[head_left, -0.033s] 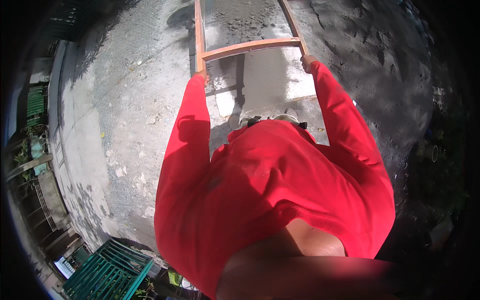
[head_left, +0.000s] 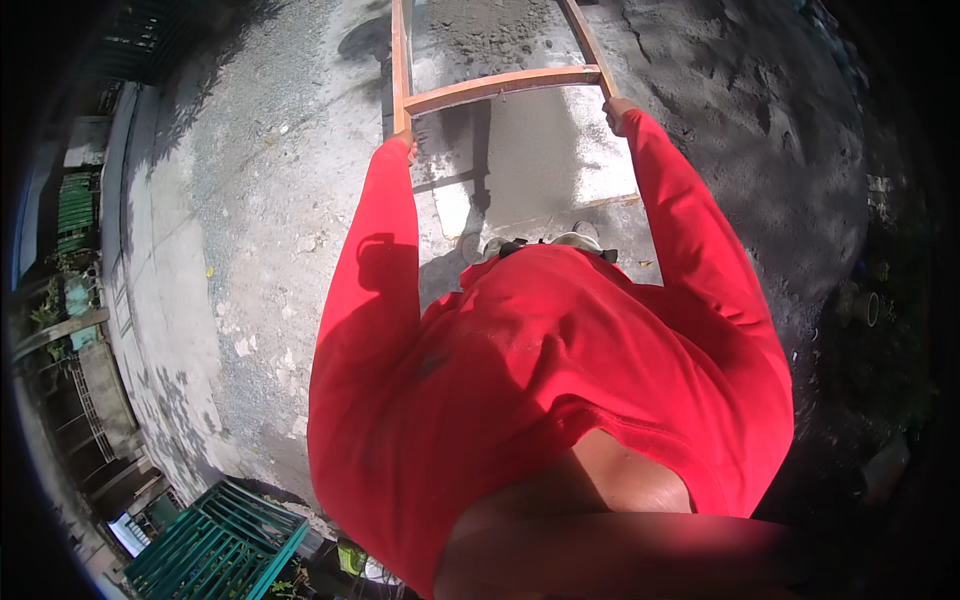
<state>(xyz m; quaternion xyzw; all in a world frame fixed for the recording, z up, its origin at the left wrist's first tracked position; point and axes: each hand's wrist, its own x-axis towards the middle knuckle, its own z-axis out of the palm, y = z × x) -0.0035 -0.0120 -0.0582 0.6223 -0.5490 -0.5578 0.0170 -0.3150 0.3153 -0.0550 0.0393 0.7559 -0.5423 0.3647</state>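
Note:
Both my hands hold a reddish-brown frame [head_left: 500, 88] that reaches away past the top edge; it has two long side rails and a near crossbar. My left hand [head_left: 408, 143] is closed round the end of the left rail. On the right rail's end my right hand [head_left: 617, 113] is closed as well. Dark grey lumpy material [head_left: 490, 28] shows between the rails beyond the crossbar. Whether a mesh spans the frame, I cannot tell. Beneath the frame's near end lies a pale flat board [head_left: 605, 170], partly covered with grey sand-like material.
A dark grey sandy heap [head_left: 740, 150] spreads along the right. Rough concrete ground [head_left: 270, 240] lies to the left, with a low kerb [head_left: 115, 200] beyond. A green slatted metal rack [head_left: 215, 540] stands at lower left. My shoes are by the board's near edge.
The frame and both my hands have shifted slightly farther away. The lumpy material between the rails has moved farther from the crossbar.

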